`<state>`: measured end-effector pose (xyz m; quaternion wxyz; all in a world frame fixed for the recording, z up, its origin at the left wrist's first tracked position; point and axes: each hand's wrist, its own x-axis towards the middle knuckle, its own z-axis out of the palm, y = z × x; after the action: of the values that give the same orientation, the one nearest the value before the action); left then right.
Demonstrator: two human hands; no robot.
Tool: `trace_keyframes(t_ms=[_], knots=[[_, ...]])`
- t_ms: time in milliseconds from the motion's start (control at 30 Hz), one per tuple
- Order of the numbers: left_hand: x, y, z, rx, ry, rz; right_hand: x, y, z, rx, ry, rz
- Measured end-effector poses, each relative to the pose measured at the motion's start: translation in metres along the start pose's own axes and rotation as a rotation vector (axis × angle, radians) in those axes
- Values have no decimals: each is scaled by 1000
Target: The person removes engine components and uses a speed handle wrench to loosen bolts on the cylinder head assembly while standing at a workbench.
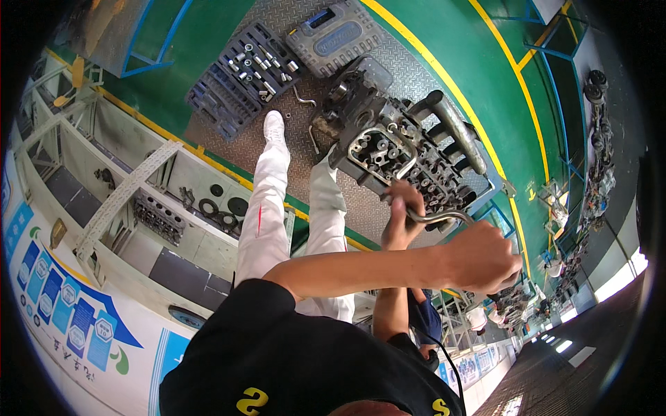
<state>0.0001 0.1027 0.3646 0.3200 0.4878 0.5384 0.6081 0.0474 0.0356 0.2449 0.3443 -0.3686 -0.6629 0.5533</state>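
Note:
A bent silver speed brace (444, 217) spans my two hands beside the engine. My left hand (483, 259) makes a fist around its near right end, with the left forearm crossing over the right one. Farther in, my right hand (402, 216) is closed on the brace near the engine's near edge, its fingers blurred. The brace's far tip is hidden by the right hand. The engine (423, 156) has its top exposed, with valve gear showing inside a pale rectangular frame (380, 154) and a thick pipe (454, 128) along its far right side.
An open socket set (243, 80) and a closed tool case (336, 38) lie on the checkered metal plate (361, 215). Bent rods (303, 97) lie near my white shoe (274, 128). White shelving (125, 201) with engine parts stands left. Another person in dark blue (425, 319) is nearby.

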Motion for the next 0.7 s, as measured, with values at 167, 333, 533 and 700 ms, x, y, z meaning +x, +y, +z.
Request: trace_keyframes(t_ms=[167, 333, 533, 700], knots=[[-1, 1, -29, -79, 36, -11, 133, 37, -20, -247, -143, 2], [6, -10, -17, -47, -98, -63, 45, 44, -85, 149, -20, 57], [-21, -9, -3, -66, -19, -59, 78, 10, -3, -182, -534, 41], [-19, -7, -30, -160, 197, -15, 114, 34, -41, -90, 189, 243]])
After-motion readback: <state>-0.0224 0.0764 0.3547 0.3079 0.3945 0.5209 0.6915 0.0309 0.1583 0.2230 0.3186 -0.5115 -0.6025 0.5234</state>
